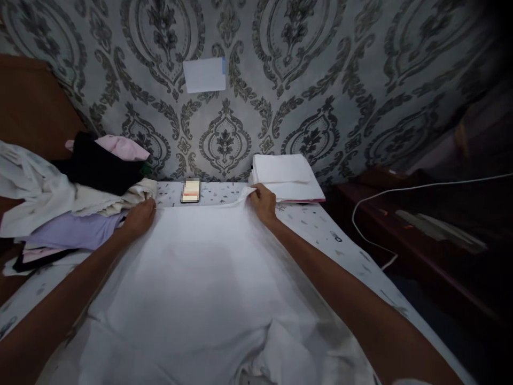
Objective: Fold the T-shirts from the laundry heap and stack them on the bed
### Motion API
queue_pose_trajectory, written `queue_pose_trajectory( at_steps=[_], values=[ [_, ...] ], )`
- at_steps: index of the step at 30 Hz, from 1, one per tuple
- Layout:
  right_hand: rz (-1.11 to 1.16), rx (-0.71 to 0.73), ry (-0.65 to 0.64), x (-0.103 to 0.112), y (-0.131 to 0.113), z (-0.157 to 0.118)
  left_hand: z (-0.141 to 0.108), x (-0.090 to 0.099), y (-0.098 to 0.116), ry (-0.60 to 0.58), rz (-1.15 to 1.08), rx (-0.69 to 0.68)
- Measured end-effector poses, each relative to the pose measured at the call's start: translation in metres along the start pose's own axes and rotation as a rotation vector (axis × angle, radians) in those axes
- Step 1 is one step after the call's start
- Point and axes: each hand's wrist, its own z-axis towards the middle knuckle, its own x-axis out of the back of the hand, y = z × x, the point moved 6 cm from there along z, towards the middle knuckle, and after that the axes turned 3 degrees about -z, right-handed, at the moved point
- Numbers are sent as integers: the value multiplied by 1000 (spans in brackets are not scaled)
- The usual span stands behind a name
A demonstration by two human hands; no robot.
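A large white cloth (192, 267) lies spread over the patterned sheet, rumpled at its near right part. At its far left corner my left hand (141, 216) is closed on the edge, beside the clothes pile. My right hand (263, 203) pinches the far right corner, where the fabric is bunched and slightly raised. Between the two hands the far edge runs nearly straight. Just beyond that edge lies a phone (190, 191) with a lit, blurred screen.
Piled clothes (76, 230) in white, black, pink and lilac sit at the left. White papers or books (284, 174) lie behind my right hand. A white cable (356, 206) crosses dark furniture (420, 235) at the right. Patterned wallpaper rises behind.
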Motion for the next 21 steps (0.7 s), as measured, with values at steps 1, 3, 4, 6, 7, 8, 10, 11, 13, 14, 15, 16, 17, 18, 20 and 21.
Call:
queue_pose_trajectory(
  at_steps=[1,3,4,6,7,8,10,11,13,14,15,16,17,18,20,21],
  values=[
    [12,22,2,-6,0,0,-1,-1,4,-18,32,9],
    [0,54,-53,-23,2,0,-3,-1,12,-32,92,-1],
    [-12,65,-89,-30,3,-1,-3,1,14,-28,111,-8],
    [-22,79,-132,-39,6,-2,-3,7,18,-11,119,-11],
    [-27,82,-133,-40,6,-3,-4,10,20,1,113,-10],
    [-37,87,-127,-39,4,-6,-6,13,23,14,103,-12],
    [-54,96,-100,-34,-4,-17,-13,14,36,29,77,-35],
    [-58,114,-85,-31,-11,-27,-19,11,46,26,64,-56],
    [-44,236,-103,-29,-29,-53,-35,0,76,-18,-7,-158],
    [-32,341,-152,-30,-38,-68,-44,-8,92,-55,-61,-237],
    [-28,457,-230,-33,-45,-83,-54,-14,107,-95,-149,-333],
    [-41,550,-320,-35,-47,-96,-62,-19,116,-133,-213,-402],
    [-69,604,-403,-36,-43,-105,-69,-23,120,-169,-261,-437],
    [-107,608,-464,-35,-34,-108,-72,-27,115,-195,-278,-426],
    [-204,512,-489,-24,-2,-97,-70,-32,84,-223,-230,-295],
    [-256,440,-469,-14,17,-88,-66,-33,63,-211,-198,-215]
  ],
)
